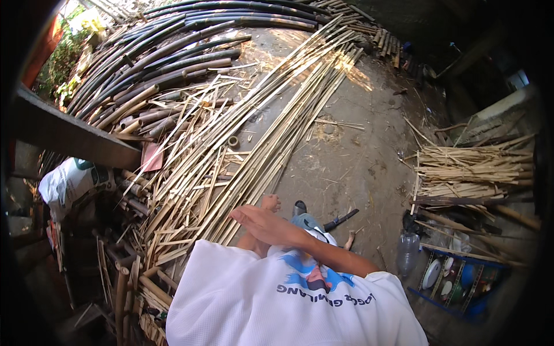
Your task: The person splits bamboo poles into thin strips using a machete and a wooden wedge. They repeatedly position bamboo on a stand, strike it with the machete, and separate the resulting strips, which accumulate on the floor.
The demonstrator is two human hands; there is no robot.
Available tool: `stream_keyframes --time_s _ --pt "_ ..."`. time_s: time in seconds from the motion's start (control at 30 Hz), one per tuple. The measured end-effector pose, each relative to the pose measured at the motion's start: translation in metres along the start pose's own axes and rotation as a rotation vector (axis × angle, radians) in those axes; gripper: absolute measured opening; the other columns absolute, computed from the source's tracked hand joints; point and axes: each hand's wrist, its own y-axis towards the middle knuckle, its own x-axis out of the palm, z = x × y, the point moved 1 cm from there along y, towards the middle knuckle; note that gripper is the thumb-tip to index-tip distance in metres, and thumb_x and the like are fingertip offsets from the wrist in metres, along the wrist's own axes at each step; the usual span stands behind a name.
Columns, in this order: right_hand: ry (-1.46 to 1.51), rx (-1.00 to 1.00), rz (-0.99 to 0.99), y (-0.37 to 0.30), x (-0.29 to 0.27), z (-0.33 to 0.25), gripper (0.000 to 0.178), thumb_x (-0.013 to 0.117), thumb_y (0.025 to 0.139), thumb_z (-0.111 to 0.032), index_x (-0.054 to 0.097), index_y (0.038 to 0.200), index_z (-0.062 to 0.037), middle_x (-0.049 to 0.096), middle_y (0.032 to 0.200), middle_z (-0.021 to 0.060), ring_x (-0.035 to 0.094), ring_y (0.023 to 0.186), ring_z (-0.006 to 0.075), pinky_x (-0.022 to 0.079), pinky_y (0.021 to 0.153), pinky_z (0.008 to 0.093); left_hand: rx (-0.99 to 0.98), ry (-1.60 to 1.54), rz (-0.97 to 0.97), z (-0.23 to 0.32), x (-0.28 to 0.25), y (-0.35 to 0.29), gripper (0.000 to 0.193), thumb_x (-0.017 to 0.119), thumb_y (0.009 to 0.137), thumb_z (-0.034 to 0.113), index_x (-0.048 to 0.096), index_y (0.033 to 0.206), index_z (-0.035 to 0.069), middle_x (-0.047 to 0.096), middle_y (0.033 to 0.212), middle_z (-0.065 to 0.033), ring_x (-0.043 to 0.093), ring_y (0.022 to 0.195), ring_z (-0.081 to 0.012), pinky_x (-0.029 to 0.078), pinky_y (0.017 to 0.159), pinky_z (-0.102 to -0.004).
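My right arm crosses in front of my white shirt, and my right hand [259,224] lies flat over my left forearm with nothing visible in it. Just beyond it my left hand [270,202] shows small, its fingers curled in and no object seen in them. Both hands are nearest to a long bundle of split bamboo strips [271,138] that runs from beside me to the far end of the floor. To the right of my leg [309,222] lies a dark machete-like blade [341,220]; a dark shoe [299,207] shows past the knee.
Dark bamboo poles [173,60] are heaped at far left. A stack of split strips [467,170] stands at right, above a clear plastic bottle [408,254] and a blue rack [461,282]. A wooden beam [75,130] and white sack [75,181] are at left.
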Motion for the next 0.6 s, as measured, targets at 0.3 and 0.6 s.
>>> stream_keyframes --time_s 0.3,0.6 --pt "0.172 -0.018 -0.327 -0.026 -0.014 0.005 0.067 0.030 0.102 -0.057 0.055 0.100 0.0041 0.059 0.092 0.0177 0.058 0.090 0.0290 0.046 0.082 0.0389 0.011 -0.054 0.061 -0.022 0.007 -0.023 0.030 0.054 0.091 0.024 0.061 0.111 0.003 0.067 0.092 -0.0134 0.064 0.068 -0.0198 0.051 0.059 -0.0311" --pt "0.442 0.235 -0.849 -0.040 -0.026 -0.015 0.057 0.028 0.106 -0.043 0.058 0.121 0.0028 0.061 0.118 0.0158 0.060 0.110 0.0248 0.043 0.100 0.0339 0.173 -0.332 0.398 -0.062 0.000 -0.043 0.028 0.059 0.089 0.029 0.069 0.097 0.004 0.069 0.076 -0.0086 0.066 0.064 -0.0152 0.053 0.060 -0.0309"
